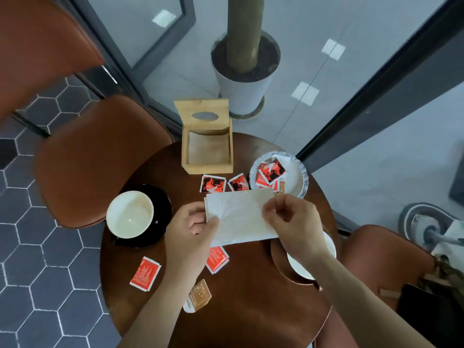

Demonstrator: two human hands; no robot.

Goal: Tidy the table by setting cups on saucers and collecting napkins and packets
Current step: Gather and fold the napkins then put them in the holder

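Observation:
Both hands hold a white paper napkin flat above the round brown table. My left hand pinches its left edge and my right hand pinches its right edge. A white cup sits on a black saucer at the left. A second white cup on a brown saucer is partly hidden under my right arm. Red packets lie loose on the table. A brown packet lies near the front.
An open wooden napkin box with napkins inside stands at the back of the table. A silver-rimmed plate at the back right holds several red packets. Brown chairs stand left and right. A white planter stands behind the table.

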